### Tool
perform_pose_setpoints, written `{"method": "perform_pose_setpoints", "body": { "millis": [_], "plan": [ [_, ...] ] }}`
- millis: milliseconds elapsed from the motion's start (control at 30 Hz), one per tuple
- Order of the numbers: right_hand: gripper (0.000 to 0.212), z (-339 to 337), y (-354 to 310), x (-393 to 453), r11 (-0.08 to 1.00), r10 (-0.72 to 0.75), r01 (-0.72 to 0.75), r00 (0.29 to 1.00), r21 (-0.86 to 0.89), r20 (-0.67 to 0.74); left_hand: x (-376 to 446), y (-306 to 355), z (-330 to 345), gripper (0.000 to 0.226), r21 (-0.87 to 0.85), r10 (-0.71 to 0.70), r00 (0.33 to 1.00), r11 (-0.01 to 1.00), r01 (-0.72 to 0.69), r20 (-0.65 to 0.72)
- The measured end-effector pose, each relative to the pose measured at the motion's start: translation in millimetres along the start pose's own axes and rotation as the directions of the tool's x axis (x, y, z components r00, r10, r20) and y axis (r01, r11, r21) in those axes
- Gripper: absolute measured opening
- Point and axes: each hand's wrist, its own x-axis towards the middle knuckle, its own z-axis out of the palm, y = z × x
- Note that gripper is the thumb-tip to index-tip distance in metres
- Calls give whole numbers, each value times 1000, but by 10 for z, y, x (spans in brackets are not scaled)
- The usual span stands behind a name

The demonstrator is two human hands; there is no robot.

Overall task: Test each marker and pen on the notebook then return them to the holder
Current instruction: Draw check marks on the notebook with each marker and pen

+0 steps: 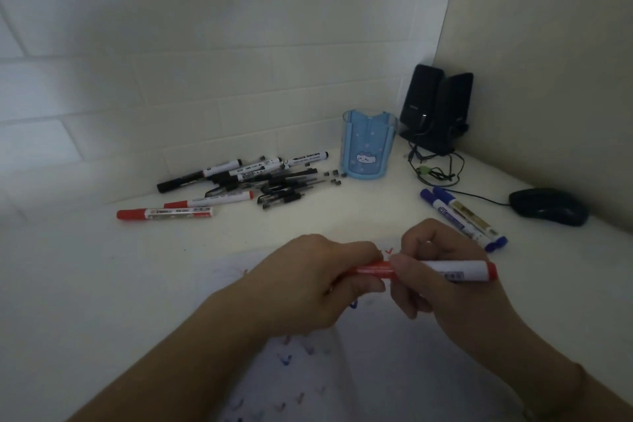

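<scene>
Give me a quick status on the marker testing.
Left hand grips the red marker at its cap end, right hand holds the barrel. Over the notebook. Holder looks empty. Nothing in the way.

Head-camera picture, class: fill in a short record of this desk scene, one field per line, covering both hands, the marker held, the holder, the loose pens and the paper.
left hand: left hand grips the red cap end of the marker
right hand: right hand grips the white barrel
held marker: red marker, level above the notebook
notebook: notebook carries red and blue ticks
holder: blue holder upright near the wall, nothing sticking out above its rim
loose: black pens and markers in a pile; two red markers; two blue markers
</scene>
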Motion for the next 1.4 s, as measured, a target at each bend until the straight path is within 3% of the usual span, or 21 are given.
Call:
{"method": "perform_pose_setpoints", "body": {
  "millis": [133,333,400,500,567,733,800,1000,1167,1333,1400],
  "plan": [
    [16,-19,-41,-4,1000,-6,6,999,-3,37,1,18,-8,16,-99,1,1000,995,0,7],
    [21,-107,-97,-43,958,-80,107,990,-265,112,-18,-26,-7,27,-178,-54,998,982,56,17],
    [18,-142,-122,-18,970,-65,80,995,-228,72,-35,-68,-8,42,-169,-161,986,972,164,32],
    [37,-253,-129,43,999,33,-33,999,-19,-1,-108,-161,-26,26,-179,-247,968,955,236,-44],
    [48,-296,-121,75,994,108,-108,994,-5,-28,-130,-206,-31,25,-135,-281,954,954,266,-108],
    [28,-239,61,89,955,238,-258,961,-145,-143,-85,-210,26,33,32,-286,950,956,292,-123],
    [21,-205,56,75,945,224,-249,965,-211,-137,-79,-216,42,37,49,-290,952,954,295,-95],
    [30,-107,46,61,867,214,-266,963,-421,-166,-56,-232,45,34,-19,-334,941,942,334,-61],
    [33,-97,56,65,828,208,-275,960,-488,-187,-44,-210,34,34,-59,-380,924,924,377,-39],
    [33,-130,47,84,853,195,-250,967,-459,-165,-47,-230,44,29,-37,-358,933,934,356,-48],
    [28,-152,50,85,916,161,-218,969,-335,-190,-52,-236,46,25,-36,-340,939,940,339,-59]
  ]
}}
